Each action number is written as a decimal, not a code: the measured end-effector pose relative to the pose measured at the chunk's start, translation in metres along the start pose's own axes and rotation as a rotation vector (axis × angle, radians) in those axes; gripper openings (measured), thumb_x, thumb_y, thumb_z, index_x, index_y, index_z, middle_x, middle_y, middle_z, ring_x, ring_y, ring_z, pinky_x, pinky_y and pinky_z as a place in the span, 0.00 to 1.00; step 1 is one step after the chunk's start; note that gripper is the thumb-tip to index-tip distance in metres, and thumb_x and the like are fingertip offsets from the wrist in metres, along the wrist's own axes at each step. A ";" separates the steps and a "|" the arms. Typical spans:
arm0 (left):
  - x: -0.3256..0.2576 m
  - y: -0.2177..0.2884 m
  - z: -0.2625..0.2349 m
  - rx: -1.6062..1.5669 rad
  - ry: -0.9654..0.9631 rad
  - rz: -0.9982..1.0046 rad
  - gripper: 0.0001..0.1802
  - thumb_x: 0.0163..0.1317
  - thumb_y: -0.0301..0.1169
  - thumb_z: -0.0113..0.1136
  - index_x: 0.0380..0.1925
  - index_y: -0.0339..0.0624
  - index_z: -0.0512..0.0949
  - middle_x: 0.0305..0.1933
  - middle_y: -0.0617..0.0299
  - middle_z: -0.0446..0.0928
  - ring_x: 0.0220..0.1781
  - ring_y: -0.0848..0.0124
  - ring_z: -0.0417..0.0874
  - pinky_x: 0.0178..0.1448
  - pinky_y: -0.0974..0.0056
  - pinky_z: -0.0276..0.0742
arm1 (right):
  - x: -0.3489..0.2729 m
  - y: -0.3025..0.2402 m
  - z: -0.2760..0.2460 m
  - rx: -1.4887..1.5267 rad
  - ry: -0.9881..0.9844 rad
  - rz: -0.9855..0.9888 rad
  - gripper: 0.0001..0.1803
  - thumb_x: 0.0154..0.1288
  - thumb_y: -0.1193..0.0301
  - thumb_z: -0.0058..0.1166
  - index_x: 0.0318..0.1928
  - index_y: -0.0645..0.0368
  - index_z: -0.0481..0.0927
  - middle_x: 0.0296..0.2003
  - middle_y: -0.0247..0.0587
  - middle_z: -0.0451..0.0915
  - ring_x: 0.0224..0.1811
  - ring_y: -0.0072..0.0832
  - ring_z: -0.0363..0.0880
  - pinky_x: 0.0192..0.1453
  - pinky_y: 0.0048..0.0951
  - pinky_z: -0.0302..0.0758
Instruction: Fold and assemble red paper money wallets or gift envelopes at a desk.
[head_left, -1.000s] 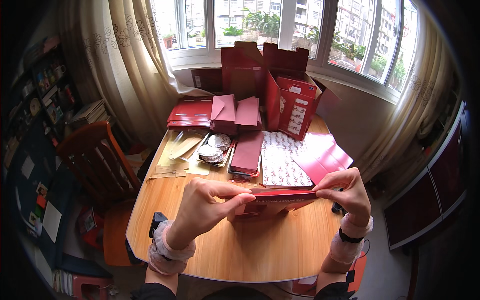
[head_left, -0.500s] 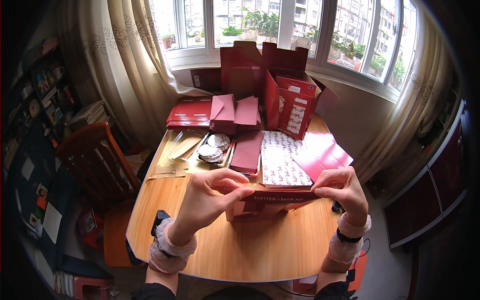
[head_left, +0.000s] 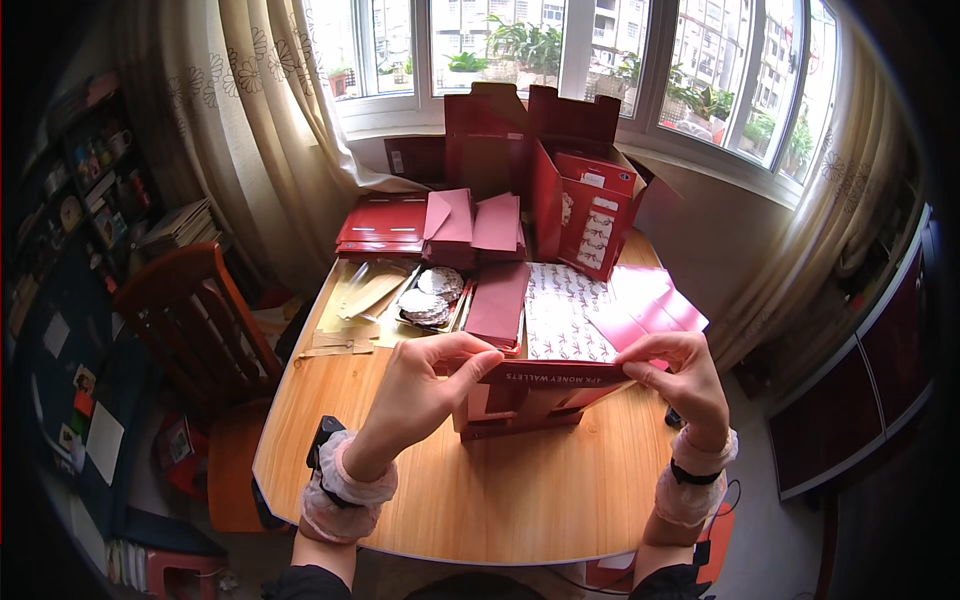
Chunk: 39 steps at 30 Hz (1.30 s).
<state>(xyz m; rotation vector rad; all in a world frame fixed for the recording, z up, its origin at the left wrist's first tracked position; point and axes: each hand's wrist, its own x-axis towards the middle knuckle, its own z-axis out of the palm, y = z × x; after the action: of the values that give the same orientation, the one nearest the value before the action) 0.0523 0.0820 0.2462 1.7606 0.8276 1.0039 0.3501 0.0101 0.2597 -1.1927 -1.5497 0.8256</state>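
Note:
A red cardboard packet (head_left: 545, 385) with pale print and cut-out openings stands on the table in front of me. My left hand (head_left: 425, 395) pinches its upper edge at the left corner, thumb against the fingers. At the right corner, my right hand (head_left: 685, 378) has the same edge between thumb and fingers. Just behind the packet lies white paper with a bow-like pattern (head_left: 565, 320), beside a glossy pink sheet (head_left: 655, 308). Left of the paper are a stack of dark red cards (head_left: 497, 302) and scalloped round white tags (head_left: 432, 298). The packet's inside is hidden.
Farther back are pink envelopes (head_left: 495, 222), flat red packs (head_left: 380, 225) and an open red carton (head_left: 595, 225). Brown paper pieces (head_left: 375, 292) lie at the left of the wooden table (head_left: 500, 510). A wooden chair (head_left: 190, 320) stands to the left.
The red packet has tilted so that more of its front face and openings show. Its upper edge has shifted a little away from me, and both hands stay on it.

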 end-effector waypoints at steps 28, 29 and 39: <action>0.021 -0.019 -0.008 0.277 0.132 0.591 0.11 0.60 0.24 0.70 0.43 0.38 0.83 0.43 0.58 0.84 0.43 0.68 0.86 0.44 0.68 0.83 | 0.021 0.013 0.023 -0.402 0.207 -0.518 0.18 0.53 0.88 0.65 0.45 0.60 0.89 0.39 0.40 0.85 0.35 0.23 0.83 0.36 0.22 0.80; 0.021 -0.019 -0.009 0.335 0.080 0.663 0.14 0.58 0.24 0.71 0.45 0.39 0.83 0.45 0.56 0.83 0.44 0.64 0.86 0.45 0.65 0.83 | 0.020 0.014 0.021 -0.402 0.207 -0.516 0.18 0.53 0.88 0.65 0.45 0.60 0.89 0.39 0.40 0.85 0.35 0.23 0.83 0.36 0.22 0.80; 0.021 -0.019 -0.008 0.402 0.052 0.720 0.20 0.55 0.23 0.72 0.49 0.40 0.81 0.46 0.55 0.82 0.45 0.61 0.86 0.48 0.61 0.85 | 0.015 0.004 0.010 -0.429 0.153 -0.501 0.20 0.52 0.88 0.67 0.47 0.60 0.87 0.38 0.38 0.85 0.32 0.21 0.79 0.33 0.21 0.76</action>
<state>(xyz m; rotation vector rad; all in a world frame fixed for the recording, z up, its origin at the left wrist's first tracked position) 0.0529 0.1098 0.2361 2.4748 0.4317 1.4128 0.3409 0.0266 0.2571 -1.0557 -1.8392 0.0710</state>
